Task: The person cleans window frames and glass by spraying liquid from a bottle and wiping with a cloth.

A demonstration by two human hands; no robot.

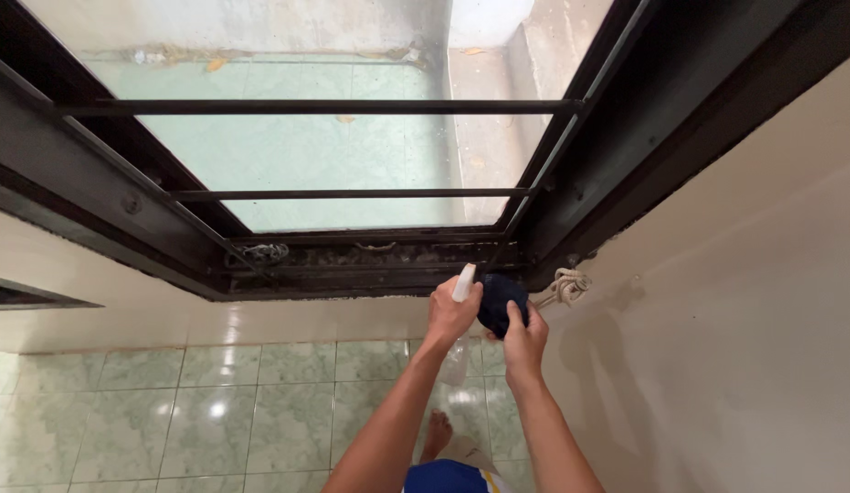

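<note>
My left hand [452,313] grips a clear spray bottle [458,351] with a white nozzle that points up toward the window sill. Right beside it, my right hand [523,340] holds a dark blue cloth [500,301], bunched into a ball and pressed close to the lower right corner of the dark window frame [370,274]. The two hands almost touch each other. The bottle's body hangs below my left fist.
The dark-framed window has two horizontal bars [352,194] over glass, with dirt lying in the bottom track. A knotted pale rope [564,288] hangs at the frame's corner against the cream wall [735,319]. Green floor tiles [215,411] and my bare foot [436,435] lie below.
</note>
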